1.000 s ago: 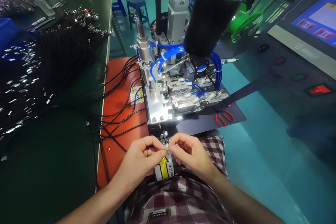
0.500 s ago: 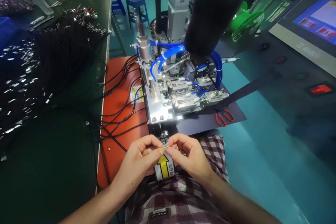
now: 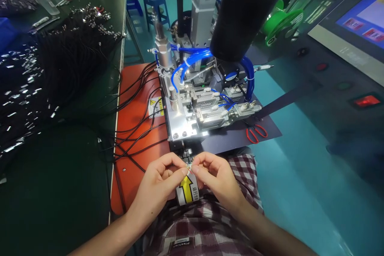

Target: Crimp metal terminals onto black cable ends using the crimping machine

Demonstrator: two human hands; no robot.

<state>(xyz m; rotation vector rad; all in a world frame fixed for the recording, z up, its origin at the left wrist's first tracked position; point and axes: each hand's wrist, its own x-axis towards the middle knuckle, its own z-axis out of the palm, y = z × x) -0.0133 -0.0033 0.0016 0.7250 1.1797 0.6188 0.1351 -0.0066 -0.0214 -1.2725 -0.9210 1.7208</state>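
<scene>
My left hand (image 3: 163, 178) and my right hand (image 3: 217, 176) meet fingertip to fingertip just in front of the machine. Both are closed in a pinch on fine coloured wires (image 3: 189, 167), of which whitish, greenish and reddish bits show between the fingertips. The rest of the wires is hidden by the fingers. Right below them is a white label with a yellow arrow (image 3: 187, 190). Behind the fingertips lies a small dark metal fixture (image 3: 187, 154) at the front of the machine.
Ahead stands a metal machine (image 3: 180, 116) with blue air tubes (image 3: 195, 58). Black cables (image 3: 141, 130) run across an orange board (image 3: 135, 176) from a cable bundle (image 3: 75, 48) at left. Red-handled scissors (image 3: 256, 134) lie at right, near a control panel (image 3: 345, 60). A black cylinder (image 3: 241, 20) hangs overhead.
My fingertips have parted slightly, and more of the thin coloured wires shows between them. Otherwise both hands stay in nearly the same place.
</scene>
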